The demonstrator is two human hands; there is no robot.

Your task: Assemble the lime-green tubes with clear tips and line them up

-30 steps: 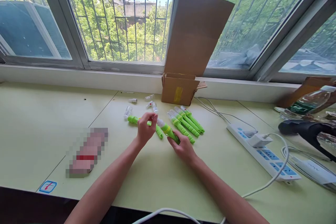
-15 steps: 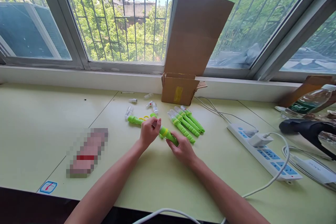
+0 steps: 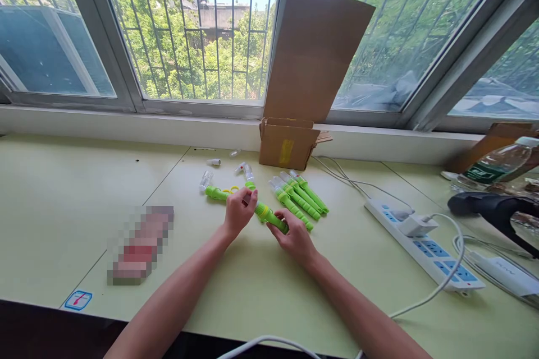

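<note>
Over the table, both hands are on one green plastic stick (image 3: 264, 213) with a yellow ring and a pale section. It slants down to the right. My right hand (image 3: 295, 235) is closed round its lower green end. At the upper end my left hand (image 3: 241, 213) is closed, fingertips pinched together on the pale part, which they partly hide. Beyond and beside the left hand lie another green stick (image 3: 217, 193) and yellow rings (image 3: 231, 190). Several green sticks with clear tips (image 3: 298, 196) lie in a row beyond the right hand.
Clear plastic caps (image 3: 206, 178) and a small white piece (image 3: 214, 162) lie farther back. A cardboard box (image 3: 288, 146) stands against the sill. At right are a power strip (image 3: 425, 247) with cables and a bottle (image 3: 488, 168). A blurred object (image 3: 141, 247) lies at left.
Both hands keep their hold on the stick, with hardly any shift. A small clear cap near the sill has moved slightly left.
</note>
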